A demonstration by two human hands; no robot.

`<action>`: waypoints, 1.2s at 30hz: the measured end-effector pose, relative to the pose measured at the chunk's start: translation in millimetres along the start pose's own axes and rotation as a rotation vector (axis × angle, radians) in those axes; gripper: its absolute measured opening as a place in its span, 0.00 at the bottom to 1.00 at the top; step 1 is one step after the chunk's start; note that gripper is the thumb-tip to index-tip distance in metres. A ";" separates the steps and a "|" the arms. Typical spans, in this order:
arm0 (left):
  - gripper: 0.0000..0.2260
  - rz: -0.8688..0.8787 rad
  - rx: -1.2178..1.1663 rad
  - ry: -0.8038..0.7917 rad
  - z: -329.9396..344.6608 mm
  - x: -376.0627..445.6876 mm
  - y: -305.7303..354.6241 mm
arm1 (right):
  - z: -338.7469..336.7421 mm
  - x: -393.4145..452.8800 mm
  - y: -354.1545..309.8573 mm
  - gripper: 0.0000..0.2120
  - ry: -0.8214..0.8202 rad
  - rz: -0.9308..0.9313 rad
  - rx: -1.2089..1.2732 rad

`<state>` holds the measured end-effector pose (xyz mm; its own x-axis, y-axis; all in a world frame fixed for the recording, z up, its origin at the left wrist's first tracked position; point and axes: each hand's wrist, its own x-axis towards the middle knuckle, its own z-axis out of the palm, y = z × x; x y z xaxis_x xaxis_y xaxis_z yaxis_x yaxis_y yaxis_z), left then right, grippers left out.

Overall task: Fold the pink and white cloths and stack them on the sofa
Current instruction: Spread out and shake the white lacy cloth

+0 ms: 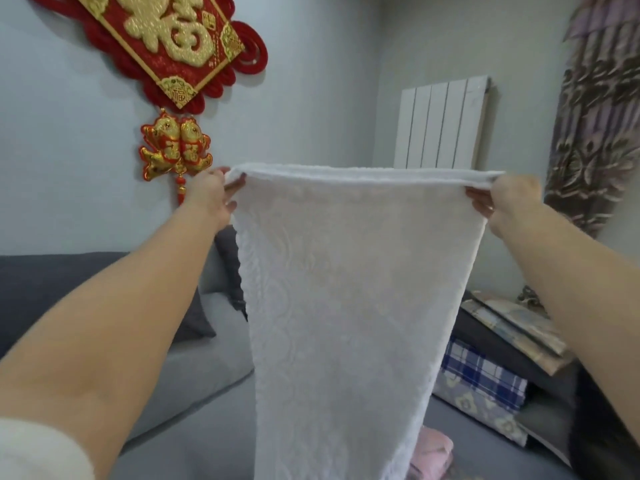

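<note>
A white patterned cloth point(349, 306) hangs stretched in the air in front of me, its top edge level and its lower end dropping out of view. My left hand point(211, 195) pinches its top left corner. My right hand point(509, 202) pinches its top right corner. Behind the cloth's lower right edge, part of a pink cloth point(433, 452) lies on the grey sofa seat point(207, 441); the white cloth hides the rest of it.
Grey sofa cushions point(207, 358) and a dark backrest sit at left. A pile of folded bedding with a blue plaid piece point(485, 379) stands at right. On the wall hang a red and gold ornament point(173, 46) and a white radiator point(443, 123). A patterned curtain point(595, 116) hangs far right.
</note>
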<state>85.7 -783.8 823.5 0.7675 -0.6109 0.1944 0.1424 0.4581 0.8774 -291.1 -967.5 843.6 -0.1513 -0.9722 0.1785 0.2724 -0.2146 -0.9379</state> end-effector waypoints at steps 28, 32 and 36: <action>0.05 -0.783 0.786 0.220 -436.2 -311.3 -248.1 | -261.2 -482.8 319.2 0.15 -0.448 0.540 -0.670; 0.07 -0.890 0.910 0.212 -530.9 -346.5 -280.3 | -259.2 -574.4 374.2 0.13 -0.298 0.737 -0.798; 0.06 -0.967 0.956 0.194 -609.9 -374.0 -278.2 | -245.9 -659.5 408.6 0.04 -0.089 1.069 -0.748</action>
<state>140.3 -288.8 239.2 0.6952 -0.2934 -0.6563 0.2442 -0.7623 0.5994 -313.6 -391.0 269.5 -0.1199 -0.6378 -0.7608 -0.3771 0.7382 -0.5594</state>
